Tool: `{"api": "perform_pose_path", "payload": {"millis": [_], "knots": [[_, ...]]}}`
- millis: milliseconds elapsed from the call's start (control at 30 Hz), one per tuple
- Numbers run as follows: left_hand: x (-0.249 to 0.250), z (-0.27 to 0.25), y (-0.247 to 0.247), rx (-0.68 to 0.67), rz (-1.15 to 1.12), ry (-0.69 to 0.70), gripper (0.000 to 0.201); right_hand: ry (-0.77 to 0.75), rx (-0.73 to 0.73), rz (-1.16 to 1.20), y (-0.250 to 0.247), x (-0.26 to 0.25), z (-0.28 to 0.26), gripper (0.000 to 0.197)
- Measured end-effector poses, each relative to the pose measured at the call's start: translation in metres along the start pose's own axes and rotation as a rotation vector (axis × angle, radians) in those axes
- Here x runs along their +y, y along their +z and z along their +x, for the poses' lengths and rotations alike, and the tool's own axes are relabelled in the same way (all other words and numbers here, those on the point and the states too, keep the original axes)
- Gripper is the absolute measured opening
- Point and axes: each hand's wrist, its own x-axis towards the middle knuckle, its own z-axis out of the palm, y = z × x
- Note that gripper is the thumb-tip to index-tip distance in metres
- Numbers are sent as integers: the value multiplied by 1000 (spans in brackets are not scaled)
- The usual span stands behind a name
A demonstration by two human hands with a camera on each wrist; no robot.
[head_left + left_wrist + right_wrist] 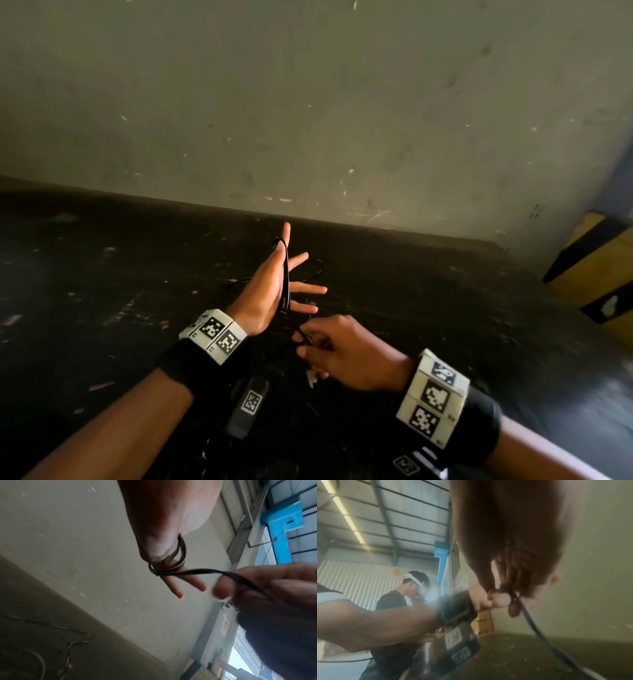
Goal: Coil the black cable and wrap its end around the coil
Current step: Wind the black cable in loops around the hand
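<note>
Left hand (164, 524) wears cable (178, 566) loops, seemingly several, wrist-view only.

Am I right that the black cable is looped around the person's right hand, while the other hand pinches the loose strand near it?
Not quite: the black cable is looped around the left hand, its fingers spread, and the right hand pinches the loose strand. The head view shows this; the left wrist view shows the loops too.
</note>
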Motion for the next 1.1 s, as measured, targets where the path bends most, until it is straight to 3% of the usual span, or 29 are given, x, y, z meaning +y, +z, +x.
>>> {"api": "perform_pose_path", "payload": {"millis": [133, 267, 367, 467, 600, 733, 800, 933, 1033, 1100], "knots": [[-17, -14, 1, -13, 262, -36, 54, 43, -189, -195, -23, -13, -12, 17], [-32, -35, 4, -150, 422, -138, 49, 64, -254, -409, -47, -30, -15, 18], [-34, -49, 9, -274, 442, -248, 47, 17, -164, -526, -68, -37, -11, 12], [-26, -61, 14, -373, 367, -336, 45, -86, -52, -558, -98, -33, -4, 20], [-9, -65, 14, -558, 173, -377, 46, -149, 66, -400, -116, -16, 2, 27], [6, -66, 13, -616, 42, -345, 44, -170, 171, -212, -105, 3, 12, 41], [13, -64, 16, -588, -66, -296, 44, -177, 226, -116, -93, 12, 16, 39], [27, -47, 23, -401, -321, -133, 44, -156, 344, 53, -49, 35, 21, 26], [35, -28, 26, -204, -318, 7, 47, -78, 224, 65, -7, 38, 16, 11], [37, -16, 25, -109, -250, 67, 46, 15, 56, 62, 13, 32, 13, 24]]}}
